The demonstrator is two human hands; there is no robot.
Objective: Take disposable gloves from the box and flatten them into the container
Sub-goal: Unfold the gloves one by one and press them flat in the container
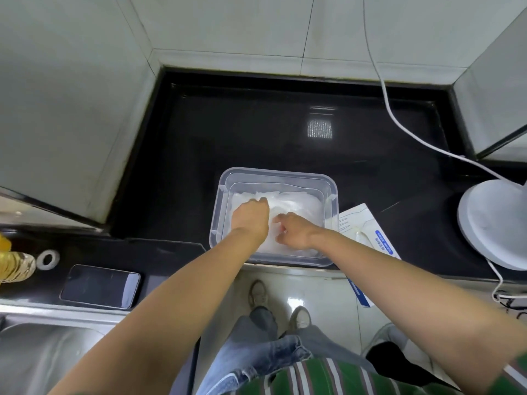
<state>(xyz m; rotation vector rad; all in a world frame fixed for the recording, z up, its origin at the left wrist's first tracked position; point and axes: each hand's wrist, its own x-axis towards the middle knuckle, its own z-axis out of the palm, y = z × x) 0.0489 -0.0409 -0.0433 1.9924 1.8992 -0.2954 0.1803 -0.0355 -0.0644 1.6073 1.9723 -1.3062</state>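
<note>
A clear plastic container (330,189) stands on the black counter near its front edge. Inside it lies a layer of thin translucent disposable gloves (296,203). Both hands are inside the container, on the gloves. My left hand (251,216) presses down with its fingers curled under, knuckles toward the far wall. My right hand (293,230) rests beside it, fingers bent and pinching the glove plastic. The white glove box (368,229) with blue print lies flat just right of the container, partly over the counter edge.
A white fan base (493,223) with its cable (399,121) stands at the right. A dark phone (99,286), a tape roll (48,259) and a yellow oil bottle (11,266) sit at the left, above a steel sink (42,352). Tiled walls enclose the counter's far side.
</note>
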